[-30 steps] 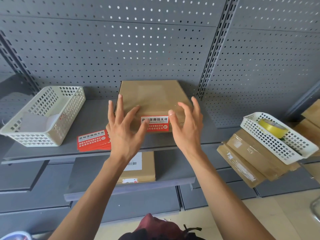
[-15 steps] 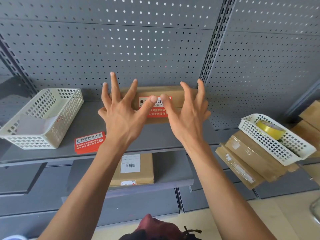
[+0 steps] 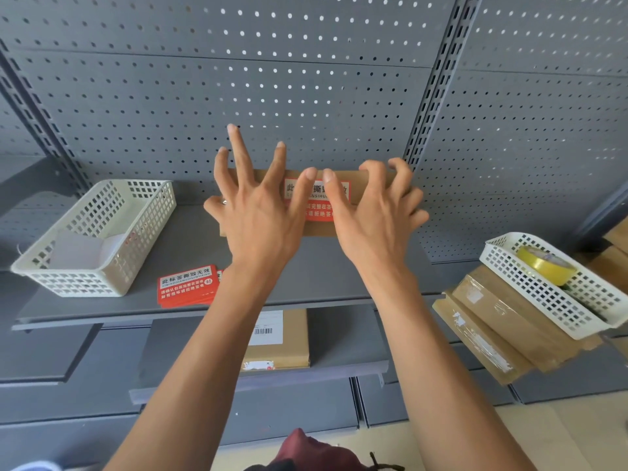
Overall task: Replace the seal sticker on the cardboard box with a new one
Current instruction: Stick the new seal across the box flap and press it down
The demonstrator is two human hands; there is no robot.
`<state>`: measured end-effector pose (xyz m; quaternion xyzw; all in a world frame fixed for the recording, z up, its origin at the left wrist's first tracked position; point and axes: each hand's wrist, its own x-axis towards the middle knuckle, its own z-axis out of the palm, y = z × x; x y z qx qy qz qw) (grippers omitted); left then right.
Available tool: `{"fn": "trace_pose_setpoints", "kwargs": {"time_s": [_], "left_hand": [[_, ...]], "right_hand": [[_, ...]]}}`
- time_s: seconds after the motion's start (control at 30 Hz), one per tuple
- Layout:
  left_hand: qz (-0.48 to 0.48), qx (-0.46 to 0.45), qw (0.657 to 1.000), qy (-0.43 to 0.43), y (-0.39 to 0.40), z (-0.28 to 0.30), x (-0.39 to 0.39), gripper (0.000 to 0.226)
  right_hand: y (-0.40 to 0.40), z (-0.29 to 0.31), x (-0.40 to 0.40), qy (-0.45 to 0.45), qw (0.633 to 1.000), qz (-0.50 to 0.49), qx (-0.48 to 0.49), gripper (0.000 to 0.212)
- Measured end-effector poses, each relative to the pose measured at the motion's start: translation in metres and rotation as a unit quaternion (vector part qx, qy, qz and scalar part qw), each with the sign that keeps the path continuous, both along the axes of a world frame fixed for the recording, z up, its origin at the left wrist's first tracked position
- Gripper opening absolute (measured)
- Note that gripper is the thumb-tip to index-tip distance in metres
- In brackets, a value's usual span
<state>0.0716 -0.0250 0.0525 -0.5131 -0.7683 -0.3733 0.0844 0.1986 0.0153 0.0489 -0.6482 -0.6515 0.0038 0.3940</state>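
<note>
A brown cardboard box (image 3: 319,230) sits at the back of the grey shelf (image 3: 183,246), close to the pegboard, with a face turned toward me. A red and white seal sticker (image 3: 318,196) is on that face near its top edge. My left hand (image 3: 258,219) lies over the box's left part with fingers spread wide and its thumb tip on the sticker's top. My right hand (image 3: 373,226) covers the right part, fingers curled over the box's top edge, thumb on the sticker next to the left thumb. Both hands hide much of the sticker.
A stack of spare red seal stickers (image 3: 187,288) lies near the shelf's front edge. A white basket (image 3: 68,283) with paper scraps stands at the left. At the right, another basket (image 3: 543,302) holding a yellow tape roll (image 3: 543,265) rests on stacked boxes (image 3: 492,334). A labelled box (image 3: 289,345) lies on the lower shelf.
The box went from lying flat near the shelf's front to the back by the pegboard, face toward me. Both hands followed it, thumbs met on the sticker, and my right fingers curled over the top.
</note>
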Motion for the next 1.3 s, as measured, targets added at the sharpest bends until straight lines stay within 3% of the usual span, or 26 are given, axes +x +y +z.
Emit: {"fn": "trace_pose_setpoints", "kwargs": {"time_s": [0.6, 0.93, 1.13, 1.3], "left_hand": [[0.002, 0.007, 1.000, 0.028, 0.003, -0.009, -0.011, 0.044], [-0.040, 0.035, 0.997, -0.048, 0.000, -0.004, -0.022, 0.039], [-0.077, 0.072, 0.992, -0.070, -0.012, -0.002, -0.027, 0.054], [-0.057, 0.065, 0.996, -0.025, -0.011, -0.005, -0.029, 0.062]], "right_hand": [[0.003, -0.008, -0.004, -0.024, 1.000, 0.001, 0.008, 0.042], [0.001, -0.007, -0.001, -0.003, 1.000, 0.018, 0.003, 0.033], [-0.005, -0.001, 0.003, 0.011, 0.999, 0.049, -0.002, 0.054], [-0.014, -0.003, 0.000, -0.019, 0.998, 0.050, 0.024, 0.077]]}}
